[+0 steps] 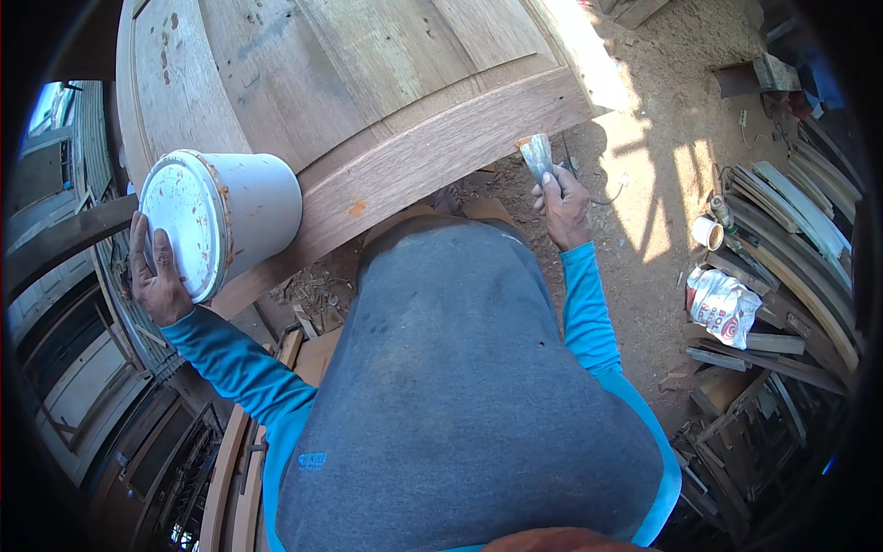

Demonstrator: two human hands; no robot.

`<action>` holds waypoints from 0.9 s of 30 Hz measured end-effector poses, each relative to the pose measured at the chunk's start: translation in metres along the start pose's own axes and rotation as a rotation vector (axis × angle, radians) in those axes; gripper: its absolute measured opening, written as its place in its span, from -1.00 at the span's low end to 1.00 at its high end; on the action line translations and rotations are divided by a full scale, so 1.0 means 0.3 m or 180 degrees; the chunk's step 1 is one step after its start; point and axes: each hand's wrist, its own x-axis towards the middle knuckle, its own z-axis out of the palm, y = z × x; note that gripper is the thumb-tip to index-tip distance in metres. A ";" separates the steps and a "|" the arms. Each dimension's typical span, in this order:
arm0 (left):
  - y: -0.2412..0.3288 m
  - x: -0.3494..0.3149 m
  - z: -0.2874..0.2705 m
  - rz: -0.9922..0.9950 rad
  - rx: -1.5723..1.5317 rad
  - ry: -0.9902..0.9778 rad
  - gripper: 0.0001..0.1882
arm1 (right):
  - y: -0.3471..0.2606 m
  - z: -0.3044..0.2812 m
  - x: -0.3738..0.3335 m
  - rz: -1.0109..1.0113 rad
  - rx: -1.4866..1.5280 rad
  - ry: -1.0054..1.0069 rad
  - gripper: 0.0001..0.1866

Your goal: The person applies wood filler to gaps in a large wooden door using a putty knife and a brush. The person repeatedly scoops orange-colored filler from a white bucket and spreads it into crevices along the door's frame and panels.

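A white plastic bucket (pixel 262 198) with a stained lid (pixel 184 221) stands at the left on a panelled wooden door (pixel 303 64). My left hand (pixel 161 281) lies at the lid's near left rim, its visible fingers stretched out over the top. Off the door's near edge, my right hand (pixel 563 204) is closed round a putty knife (pixel 535 156). Its wide blade points up and away from me, with brown stuff along the tip. An orange-brown smear (pixel 357 208) marks the door's near rail.
Stacked boards (pixel 800 248) line the right side, beside a white printed sack (pixel 724 306) and a small white tub (pixel 706 232). Sawdust covers the sunlit ground (pixel 644 193). At the left, more timber and frames (pixel 92 368) lean close to my arm.
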 end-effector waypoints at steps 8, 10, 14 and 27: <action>-0.022 0.005 -0.004 0.0124 0.0002 -0.0008 -0.54 | -0.035 -0.058 0.085 0.0040 0.0635 0.0278 -0.73; -0.021 0.003 -0.003 0.0131 -0.0001 0.0000 -0.54 | -0.038 -0.083 0.123 -0.0158 0.0351 0.0481 -0.73; -0.019 0.001 -0.002 0.0104 0.0047 0.0013 -0.54 | -0.059 -0.101 0.194 -0.0400 -0.0155 0.0716 -0.73; 0.005 -0.003 0.000 -0.0021 -0.0061 0.0052 -0.56 | -0.049 -0.091 0.206 -0.1117 -0.2175 0.0759 -0.62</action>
